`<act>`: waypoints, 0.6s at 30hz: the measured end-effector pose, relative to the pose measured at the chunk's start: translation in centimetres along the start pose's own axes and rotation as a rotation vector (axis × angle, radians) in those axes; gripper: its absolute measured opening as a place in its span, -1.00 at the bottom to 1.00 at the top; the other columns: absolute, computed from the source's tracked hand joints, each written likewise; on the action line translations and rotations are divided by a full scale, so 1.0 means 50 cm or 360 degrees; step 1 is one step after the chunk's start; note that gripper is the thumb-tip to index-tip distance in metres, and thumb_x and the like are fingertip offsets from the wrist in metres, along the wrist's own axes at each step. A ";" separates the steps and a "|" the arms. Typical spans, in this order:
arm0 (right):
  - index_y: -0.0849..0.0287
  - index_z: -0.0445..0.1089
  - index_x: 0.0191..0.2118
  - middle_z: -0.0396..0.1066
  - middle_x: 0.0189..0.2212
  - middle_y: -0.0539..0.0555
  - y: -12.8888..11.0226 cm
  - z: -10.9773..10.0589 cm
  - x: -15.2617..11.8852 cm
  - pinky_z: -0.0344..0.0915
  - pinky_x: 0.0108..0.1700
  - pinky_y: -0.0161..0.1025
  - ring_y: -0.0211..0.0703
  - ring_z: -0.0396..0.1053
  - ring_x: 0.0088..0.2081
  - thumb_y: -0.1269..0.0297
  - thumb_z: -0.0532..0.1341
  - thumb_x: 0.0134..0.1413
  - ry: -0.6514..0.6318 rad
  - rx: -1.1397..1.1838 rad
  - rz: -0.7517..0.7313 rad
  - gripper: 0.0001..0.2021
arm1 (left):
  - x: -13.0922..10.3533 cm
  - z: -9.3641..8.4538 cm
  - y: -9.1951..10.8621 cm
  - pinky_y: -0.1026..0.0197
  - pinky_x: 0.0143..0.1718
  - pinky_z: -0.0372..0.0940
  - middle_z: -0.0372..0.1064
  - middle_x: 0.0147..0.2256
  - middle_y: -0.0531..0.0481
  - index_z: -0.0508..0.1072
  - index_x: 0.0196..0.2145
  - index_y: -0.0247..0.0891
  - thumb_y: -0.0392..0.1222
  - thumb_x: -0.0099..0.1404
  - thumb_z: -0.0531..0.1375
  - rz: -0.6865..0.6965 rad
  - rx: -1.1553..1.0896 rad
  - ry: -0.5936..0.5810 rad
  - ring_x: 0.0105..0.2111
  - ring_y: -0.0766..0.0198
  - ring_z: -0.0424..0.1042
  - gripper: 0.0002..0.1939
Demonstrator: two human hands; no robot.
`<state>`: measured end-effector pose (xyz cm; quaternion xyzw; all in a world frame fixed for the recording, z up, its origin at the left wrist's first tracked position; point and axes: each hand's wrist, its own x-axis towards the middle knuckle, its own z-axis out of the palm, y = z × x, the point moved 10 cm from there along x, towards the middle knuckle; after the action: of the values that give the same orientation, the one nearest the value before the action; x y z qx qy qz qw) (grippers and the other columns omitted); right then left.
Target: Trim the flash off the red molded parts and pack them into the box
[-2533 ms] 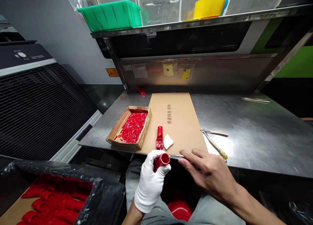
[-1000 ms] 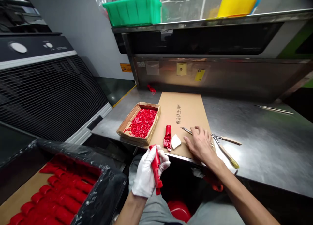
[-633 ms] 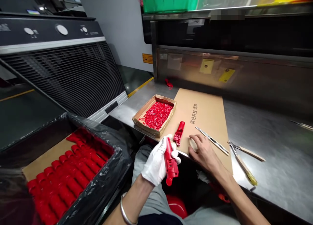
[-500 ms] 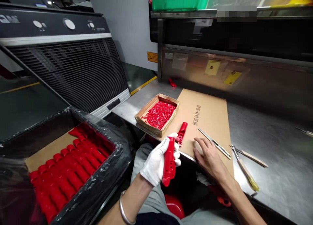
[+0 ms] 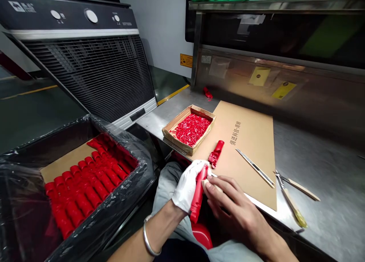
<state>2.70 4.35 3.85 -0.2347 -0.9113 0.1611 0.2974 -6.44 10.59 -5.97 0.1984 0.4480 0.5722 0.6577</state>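
My left hand, in a white glove, is wrapped round a long red plastic part above my lap. Bare, my right hand pinches a small whitish object against the side of that part. Just beyond my hands, a second red part lies on a brown cardboard sheet. To its left is a shallow cardboard box holding many small red pieces.
Rows of red parts fill a plastic-lined bin at the left. A thin metal tool, pliers and a shelf are to the right. A red scrap lies at the back.
My right hand has left the cardboard sheet and moved left to the held part, bringing the whitish object with it. The red part in my left hand has turned slightly. The view has shifted.
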 end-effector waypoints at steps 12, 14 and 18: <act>0.34 0.11 0.32 0.27 0.15 0.28 -0.021 0.001 0.001 0.33 0.14 0.02 0.10 0.17 0.18 0.55 0.10 0.29 -0.0037 -0.0014 -0.0156 -0.50 | -0.029 0.041 -0.012 0.42 -0.43 0.23 0.34 -0.43 0.01 0.45 -0.26 -0.31 -0.19 0.23 0.25 -0.0294 -0.0260 -0.0367 -0.49 0.43 0.31 -0.85; 0.36 0.10 0.32 0.27 0.15 0.29 -0.026 0.003 -0.002 0.33 0.14 0.04 0.12 0.17 0.18 0.54 0.13 0.28 -0.0041 -0.0002 -0.0189 -0.48 | -0.034 0.043 -0.011 0.42 -0.44 0.23 0.35 -0.42 0.00 0.44 -0.26 -0.31 -0.21 0.23 0.25 -0.0334 -0.0247 -0.0378 -0.49 0.43 0.31 -0.85; 0.36 0.09 0.32 0.28 0.13 0.31 -0.027 0.004 -0.002 0.36 0.11 0.02 0.11 0.21 0.16 0.53 0.10 0.30 -0.0044 0.0013 -0.0160 -0.49 | -0.041 0.045 -0.003 0.43 -0.45 0.20 0.35 -0.45 0.01 0.43 -0.26 -0.31 -0.22 0.25 0.22 -0.0343 -0.0282 -0.0381 -0.51 0.44 0.30 -0.88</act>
<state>2.22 3.14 4.23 -0.1852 -0.9253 0.1527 0.2935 -4.40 9.23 -4.15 0.1572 0.3330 0.5079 0.7787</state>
